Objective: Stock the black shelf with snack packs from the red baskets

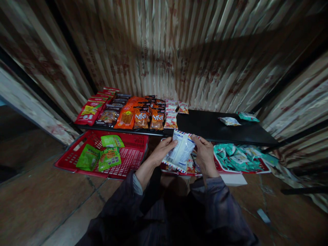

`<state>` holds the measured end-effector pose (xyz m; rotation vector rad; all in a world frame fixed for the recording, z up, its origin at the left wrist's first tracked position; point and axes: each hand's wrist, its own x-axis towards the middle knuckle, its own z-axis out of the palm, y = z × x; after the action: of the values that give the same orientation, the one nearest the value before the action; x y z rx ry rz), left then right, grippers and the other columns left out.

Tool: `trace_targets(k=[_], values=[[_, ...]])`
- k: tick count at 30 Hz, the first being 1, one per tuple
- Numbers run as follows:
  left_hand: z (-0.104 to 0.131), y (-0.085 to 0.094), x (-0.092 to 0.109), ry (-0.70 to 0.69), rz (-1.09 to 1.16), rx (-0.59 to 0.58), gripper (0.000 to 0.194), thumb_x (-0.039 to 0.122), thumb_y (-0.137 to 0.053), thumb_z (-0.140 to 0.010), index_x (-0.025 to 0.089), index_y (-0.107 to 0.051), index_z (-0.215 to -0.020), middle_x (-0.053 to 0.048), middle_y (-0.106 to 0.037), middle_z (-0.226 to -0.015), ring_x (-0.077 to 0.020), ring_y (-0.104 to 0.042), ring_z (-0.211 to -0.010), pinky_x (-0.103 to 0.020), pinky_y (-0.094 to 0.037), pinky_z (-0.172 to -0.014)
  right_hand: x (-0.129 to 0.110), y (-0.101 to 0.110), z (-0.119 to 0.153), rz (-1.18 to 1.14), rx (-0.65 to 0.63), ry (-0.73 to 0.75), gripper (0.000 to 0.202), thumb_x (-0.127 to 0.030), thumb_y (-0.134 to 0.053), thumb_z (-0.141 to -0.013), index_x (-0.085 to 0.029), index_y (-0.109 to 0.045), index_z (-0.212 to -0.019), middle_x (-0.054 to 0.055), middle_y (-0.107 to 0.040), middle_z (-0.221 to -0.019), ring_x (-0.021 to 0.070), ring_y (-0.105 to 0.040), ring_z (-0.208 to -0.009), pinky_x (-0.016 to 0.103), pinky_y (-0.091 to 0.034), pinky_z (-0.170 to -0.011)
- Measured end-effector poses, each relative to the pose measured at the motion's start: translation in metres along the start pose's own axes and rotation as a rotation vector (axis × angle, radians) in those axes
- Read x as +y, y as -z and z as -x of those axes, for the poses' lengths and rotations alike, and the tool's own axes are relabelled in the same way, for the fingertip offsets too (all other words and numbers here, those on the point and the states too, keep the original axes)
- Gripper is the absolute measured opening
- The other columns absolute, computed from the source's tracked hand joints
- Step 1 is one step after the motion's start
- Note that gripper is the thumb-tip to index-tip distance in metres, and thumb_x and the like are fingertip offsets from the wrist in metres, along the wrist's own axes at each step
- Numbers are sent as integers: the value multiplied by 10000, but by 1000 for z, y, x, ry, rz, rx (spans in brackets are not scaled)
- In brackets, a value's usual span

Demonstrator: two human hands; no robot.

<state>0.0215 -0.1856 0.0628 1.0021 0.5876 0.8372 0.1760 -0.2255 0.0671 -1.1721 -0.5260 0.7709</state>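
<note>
Nearest you: your dark sleeves (222, 201). Your L hand (162, 151) is part-closed, thumb on the near face of a white snack pkt (183, 150) at its left edge, other fingers mostly hidden. Your R hand (205, 153) is curled in and pinches the upper right edge. So the pkt's btwn your hands, back face to you: blue small print, blue header strip up top, what looks like a barcode low by the L hand, red/blue striped ends. Print's too small to read.

Just under the pkt, more red-orange pkts (190, 165), partly hidden by it. Left of your L hand: red basket (133, 153) w/ three green pkts (110, 160); one has dark Chinese chars + food pic. Right of your R hand: another basket (267, 168) w/ a heap of teal pkts (237, 159), labels unreadable.

Beyond both hands: black shelf (202, 126). Past your L hand, from far left inward: red pkts (89, 111) w/ white chars, brown pkts (109, 117), orange pkts (125, 119) w/ a yellow badge, brown-orange pkts (157, 119) w/ big white chars, then striped-edge pkts (171, 120) w/ red chars. Past your R hand, rightward: a pale pkt (229, 121) and a teal pkt (248, 117). Behind it all, striped curtain (159, 51) w/ blurry reddish print.
</note>
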Motion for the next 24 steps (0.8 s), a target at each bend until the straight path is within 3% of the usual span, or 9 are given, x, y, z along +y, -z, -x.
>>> trace_targets(k=[4,7,20,24], values=[[9,8,3,43,2,-83,460,354,-858,-653,165,-729,-1051,-89,-739,-1026,-196,-675,-925,-245,-514,-781,-2,2,-13,-18,22,27,317,-438,-865,-547,-184,-710,-658,-39,-671,-609,109,-557,-523,244,-441,-521],[14,12,2,136,-3,-117,493,354,-871,-638,150,-725,-1062,-108,-734,-1023,-209,-688,-880,-283,-565,-715,-2,4,-18,-35,43,23,330,-437,-869,-545,-177,-708,-668,-44,-658,-597,92,-535,-505,225,-421,-495],[24,8,-12,78,76,-52,431,439,-848,-658,130,-740,-937,-80,-728,-852,-185,-685,-735,-281,-613,-591,6,-1,-23,-92,136,-70,336,-375,-885,-485,-187,-654,-641,-49,-658,-582,99,-560,-487,212,-419,-456],[22,14,-13,88,67,-24,479,461,-854,-639,123,-739,-959,-89,-729,-836,-191,-689,-730,-277,-609,-571,5,0,-22,-83,44,-65,369,-475,-859,-548,-191,-640,-634,-59,-637,-566,86,-531,-477,211,-398,-466]])
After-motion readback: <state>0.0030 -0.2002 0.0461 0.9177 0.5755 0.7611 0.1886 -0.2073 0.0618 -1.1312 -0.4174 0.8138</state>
